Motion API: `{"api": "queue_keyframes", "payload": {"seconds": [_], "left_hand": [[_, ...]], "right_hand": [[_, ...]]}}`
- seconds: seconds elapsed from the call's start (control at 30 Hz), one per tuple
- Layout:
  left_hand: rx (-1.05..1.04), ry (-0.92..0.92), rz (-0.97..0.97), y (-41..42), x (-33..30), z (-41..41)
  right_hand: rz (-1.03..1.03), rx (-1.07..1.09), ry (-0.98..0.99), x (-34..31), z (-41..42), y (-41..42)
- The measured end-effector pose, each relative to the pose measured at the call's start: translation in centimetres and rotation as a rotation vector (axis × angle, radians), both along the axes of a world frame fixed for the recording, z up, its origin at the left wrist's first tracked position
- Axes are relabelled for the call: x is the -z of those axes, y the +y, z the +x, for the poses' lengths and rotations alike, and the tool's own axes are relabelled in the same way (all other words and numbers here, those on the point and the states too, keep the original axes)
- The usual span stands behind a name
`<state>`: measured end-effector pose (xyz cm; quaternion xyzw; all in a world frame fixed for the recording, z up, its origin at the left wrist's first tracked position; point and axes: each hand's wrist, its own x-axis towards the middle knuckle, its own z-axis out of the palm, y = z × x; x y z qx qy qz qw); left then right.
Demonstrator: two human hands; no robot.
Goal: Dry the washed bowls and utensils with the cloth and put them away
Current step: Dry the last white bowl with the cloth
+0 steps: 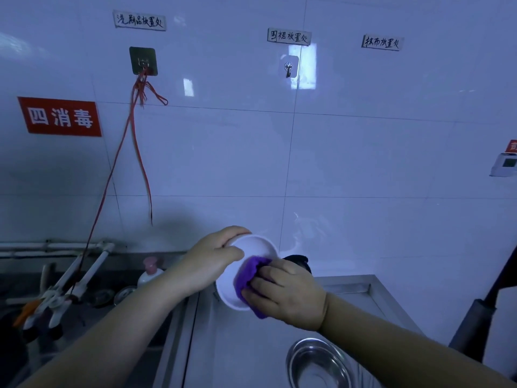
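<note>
The white bowl (246, 271) is held up over the steel counter (372, 287), tilted with its opening toward the person. The left hand (212, 261) grips its far-left rim; the right hand (285, 295) pinches the purple cloth (249, 273) against the inside, lower right. A steel bowl (316, 362) sits below, probably next.

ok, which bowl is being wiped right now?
The white bowl, gripped by the left hand, purple cloth pressed inside. The steel bowl sits untouched on the counter.
</note>
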<state>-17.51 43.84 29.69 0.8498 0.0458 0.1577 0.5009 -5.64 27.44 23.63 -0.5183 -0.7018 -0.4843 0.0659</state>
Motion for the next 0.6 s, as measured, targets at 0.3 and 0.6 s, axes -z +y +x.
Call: {"api": "queue_keyframes", "payload": {"seconds": [0.3, 0.6], "left_hand": [[-0.256, -0.548, -0.477, -4.6, 3.9, 0.7], [-0.093, -0.149, 0.032, -1.8, 1.4, -0.4]], "right_hand": [[0.403, 0.17, 0.342, -0.5, -5.1, 2.7], [0.116, -0.022, -0.058, -0.4, -0.1, -1.0]]}}
